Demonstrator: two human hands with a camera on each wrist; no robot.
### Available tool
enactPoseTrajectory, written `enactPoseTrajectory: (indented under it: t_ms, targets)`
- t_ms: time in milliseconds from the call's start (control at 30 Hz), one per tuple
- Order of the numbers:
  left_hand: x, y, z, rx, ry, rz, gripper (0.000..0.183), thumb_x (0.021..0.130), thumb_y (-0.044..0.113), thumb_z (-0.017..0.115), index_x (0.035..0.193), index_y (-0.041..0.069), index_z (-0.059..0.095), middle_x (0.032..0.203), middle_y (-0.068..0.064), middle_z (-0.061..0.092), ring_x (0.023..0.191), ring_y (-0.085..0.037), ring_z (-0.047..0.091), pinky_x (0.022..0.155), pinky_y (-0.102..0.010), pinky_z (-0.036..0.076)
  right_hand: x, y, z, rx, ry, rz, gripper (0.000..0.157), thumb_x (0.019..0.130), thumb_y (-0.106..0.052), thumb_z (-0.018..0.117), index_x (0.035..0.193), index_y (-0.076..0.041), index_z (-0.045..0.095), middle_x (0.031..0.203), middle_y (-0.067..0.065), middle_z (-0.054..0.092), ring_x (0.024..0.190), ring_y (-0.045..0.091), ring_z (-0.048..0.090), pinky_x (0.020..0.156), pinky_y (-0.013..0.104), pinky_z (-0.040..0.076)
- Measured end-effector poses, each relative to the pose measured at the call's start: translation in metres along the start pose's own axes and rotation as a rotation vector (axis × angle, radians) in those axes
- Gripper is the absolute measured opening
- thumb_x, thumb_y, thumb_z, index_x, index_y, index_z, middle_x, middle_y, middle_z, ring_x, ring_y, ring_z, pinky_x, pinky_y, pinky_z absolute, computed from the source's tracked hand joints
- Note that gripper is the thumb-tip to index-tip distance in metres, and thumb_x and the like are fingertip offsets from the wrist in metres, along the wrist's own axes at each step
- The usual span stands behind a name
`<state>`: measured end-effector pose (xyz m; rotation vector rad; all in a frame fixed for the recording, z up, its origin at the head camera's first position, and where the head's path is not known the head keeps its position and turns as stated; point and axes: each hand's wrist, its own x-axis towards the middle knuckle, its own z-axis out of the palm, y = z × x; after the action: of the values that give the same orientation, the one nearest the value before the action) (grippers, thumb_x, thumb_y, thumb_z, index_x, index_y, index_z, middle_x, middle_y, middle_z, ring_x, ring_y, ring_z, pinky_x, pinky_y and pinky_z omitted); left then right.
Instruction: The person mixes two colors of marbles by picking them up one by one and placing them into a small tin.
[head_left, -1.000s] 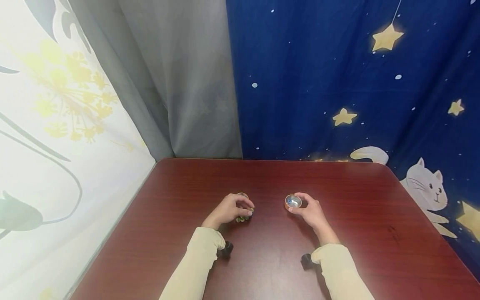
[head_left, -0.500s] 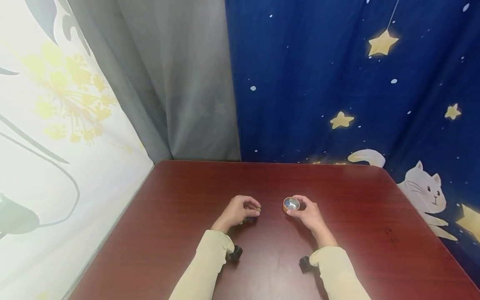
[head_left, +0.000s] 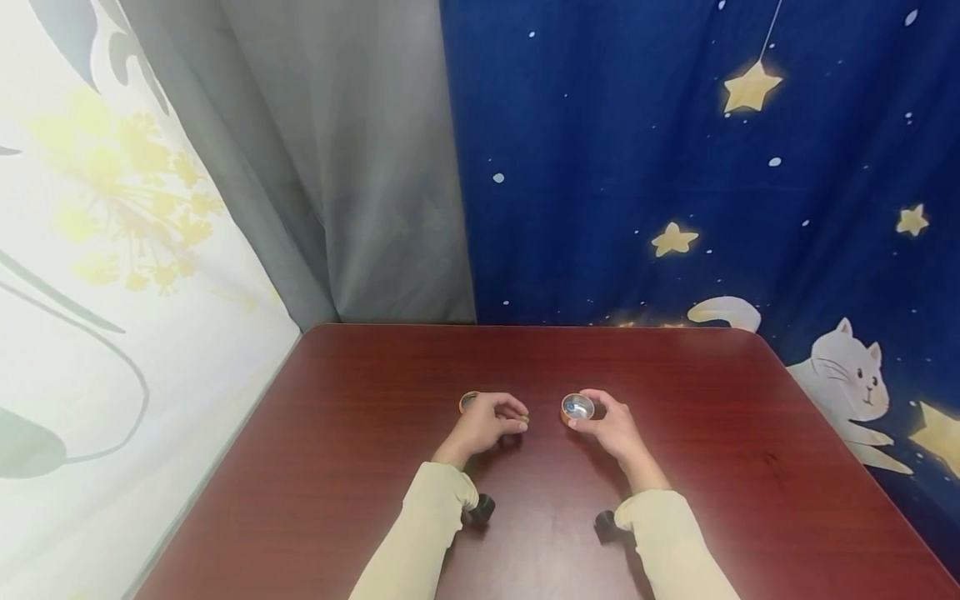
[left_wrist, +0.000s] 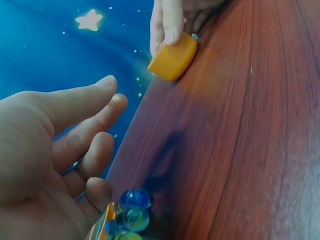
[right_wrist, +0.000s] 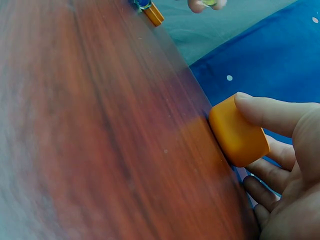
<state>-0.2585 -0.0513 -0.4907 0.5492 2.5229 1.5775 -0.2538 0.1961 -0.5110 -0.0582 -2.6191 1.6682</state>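
Note:
My left hand pinches a small greenish marble between thumb and fingertips, above the table. In the right wrist view, this marble shows at the top edge. A small orange bowl with a silvery inside is held by my right hand, thumb on the near side and fingers behind. Something blue shows inside it. Behind my left hand, partly hidden, is a second orange-rimmed container. Several blue and green marbles sit at its orange edge in the left wrist view; how they rest there is cut off.
The dark red wooden table spreads around both hands. Grey and blue star-printed curtains hang along its far edge. A white printed cloth stands at the left. Each wrist carries a black device.
My left hand has moved right from over the marbles toward the right-hand bowl, a greenish marble in its fingertips. The orange-rimmed container has come more into view. My right hand keeps holding its bowl.

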Motion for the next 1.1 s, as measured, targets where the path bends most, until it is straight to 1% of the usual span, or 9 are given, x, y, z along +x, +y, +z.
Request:
enactPoseTrajectory:
  t_ms: [200,333,467,600,733,933,1100]
  targets:
    - [0.004,0.002,0.006,-0.017,0.011,-0.018,0.013,0.082,0.008,0.078,0.092,0.013,0.072,0.08,0.004,0.069,0.069,-0.012,0.064,0.056,-0.029,0.048,0.001,0.002,0.001,0.0,0.003,0.006,0.059,0.073,-0.011,0.083,0.126,-0.005,0.059,0.123,0.017,0.06,0.114,0.032,0.049,0.096,0.049,0.034]
    - [0.006,0.004,0.012,-0.001,0.024,-0.022,0.013,0.082,0.01,0.079,0.091,0.015,0.072,0.079,0.005,0.069,0.068,-0.011,0.064,0.055,-0.029,0.048,0.001,0.004,0.001,0.006,0.0,0.005,0.059,0.074,-0.012,0.084,0.127,-0.005,0.058,0.123,0.017,0.06,0.113,0.032,0.051,0.095,0.049,0.035]
    - [0.01,0.006,0.018,0.004,0.037,-0.027,0.013,0.082,0.011,0.079,0.091,0.015,0.072,0.079,0.006,0.069,0.068,-0.009,0.064,0.056,-0.028,0.049,0.002,0.005,0.001,0.004,-0.001,0.007,0.06,0.074,-0.014,0.084,0.127,-0.005,0.059,0.124,0.017,0.06,0.114,0.032,0.05,0.097,0.05,0.034]
    - [0.014,0.008,0.024,-0.004,0.064,-0.012,0.014,0.081,0.011,0.08,0.092,0.015,0.072,0.08,0.005,0.07,0.066,-0.01,0.063,0.053,-0.027,0.048,0.002,0.005,0.001,-0.004,-0.001,0.009,0.06,0.074,-0.015,0.084,0.128,-0.006,0.058,0.125,0.017,0.059,0.115,0.032,0.051,0.098,0.05,0.035]
    - [0.016,0.009,0.03,-0.016,0.089,-0.001,0.015,0.079,0.011,0.081,0.092,0.015,0.073,0.078,0.005,0.069,0.061,-0.014,0.061,0.049,-0.028,0.047,0.002,0.004,0.001,-0.01,-0.002,0.014,0.059,0.075,-0.014,0.084,0.128,-0.006,0.058,0.124,0.016,0.06,0.113,0.032,0.052,0.096,0.049,0.036]
    - [0.019,0.008,0.036,-0.013,0.128,0.015,0.015,0.079,0.012,0.081,0.091,0.017,0.073,0.074,0.006,0.065,0.057,-0.011,0.054,0.049,-0.027,0.045,0.002,0.003,0.001,-0.003,0.004,0.004,0.059,0.074,-0.012,0.084,0.127,-0.006,0.059,0.122,0.016,0.061,0.113,0.031,0.053,0.096,0.048,0.036]
    - [0.02,0.008,0.039,0.004,0.156,0.021,0.015,0.079,0.014,0.082,0.091,0.018,0.074,0.072,0.007,0.063,0.058,-0.01,0.054,0.051,-0.026,0.045,0.002,0.003,0.002,-0.004,0.001,0.004,0.06,0.073,-0.014,0.084,0.127,-0.007,0.059,0.123,0.017,0.06,0.115,0.032,0.051,0.098,0.052,0.034]
